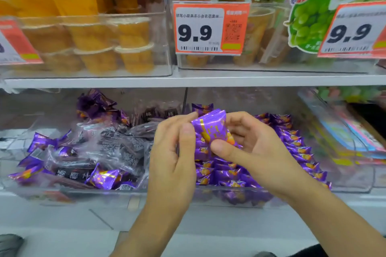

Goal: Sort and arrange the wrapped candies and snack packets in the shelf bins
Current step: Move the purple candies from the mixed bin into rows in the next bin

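Half sorted — purple candies (296, 148) rowed centre-right, left bin (83, 191) still jumbled; left hand (173, 152) and right hand (250, 148) pinch a purple stack (211, 129).

A shop is shown: orange price tags (211, 28) marked 9.9 with barcodes are clipped to white shelves (188, 81), where clear bins (163, 64) are stocked with jelly cups (129, 33) and wrapped candies (296, 146).

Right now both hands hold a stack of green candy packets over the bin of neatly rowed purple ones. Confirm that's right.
Not quite: the stack of candy packets is purple, not green, as the head view shows. The rest stands: the left hand and the right hand both hold it over the bin of neatly rowed purple ones.
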